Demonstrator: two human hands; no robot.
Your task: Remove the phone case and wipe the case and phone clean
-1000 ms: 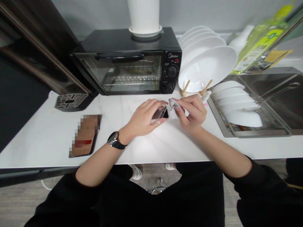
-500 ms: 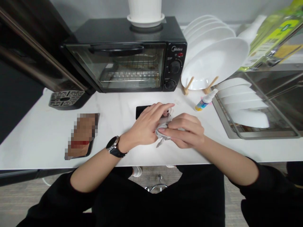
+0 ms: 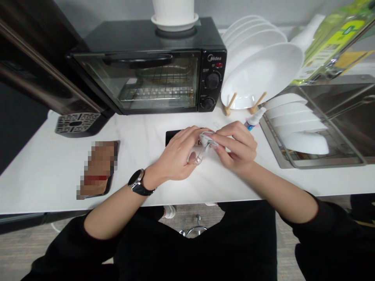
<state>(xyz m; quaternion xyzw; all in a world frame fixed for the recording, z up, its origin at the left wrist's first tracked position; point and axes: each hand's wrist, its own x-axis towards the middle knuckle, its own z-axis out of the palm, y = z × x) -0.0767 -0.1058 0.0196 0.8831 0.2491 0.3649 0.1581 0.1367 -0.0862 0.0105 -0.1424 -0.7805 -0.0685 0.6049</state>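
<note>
My left hand (image 3: 178, 154), with a black watch on its wrist, is closed around a clear, see-through phone case (image 3: 198, 159). Only a corner of the case shows past the fingers; the rest is hidden. In my right hand (image 3: 237, 146), a thin grey cloth (image 3: 207, 140) is pinched between thumb and fingers and pressed against the upper edge of the case. Both hands are raised over the white counter (image 3: 140, 136). Behind my left hand lies a flat black object (image 3: 171, 136), mostly covered. A small white-topped spray bottle (image 3: 254, 119) stands behind my right hand, partly hidden.
A black toaster oven (image 3: 140, 105) stands behind the hands, beneath a white pot (image 3: 174, 11). White plates (image 3: 263, 74) stand in a wooden rack. At right, white bowls (image 3: 304, 142) sit by the sink. A phone (image 3: 98, 168), partly pixelated, lies at left beside a drip tray (image 3: 77, 124).
The case has turned, its clear corner now pointing down toward me instead of up. My right hand has moved up and away with the cloth, now covering part of the spray bottle.
</note>
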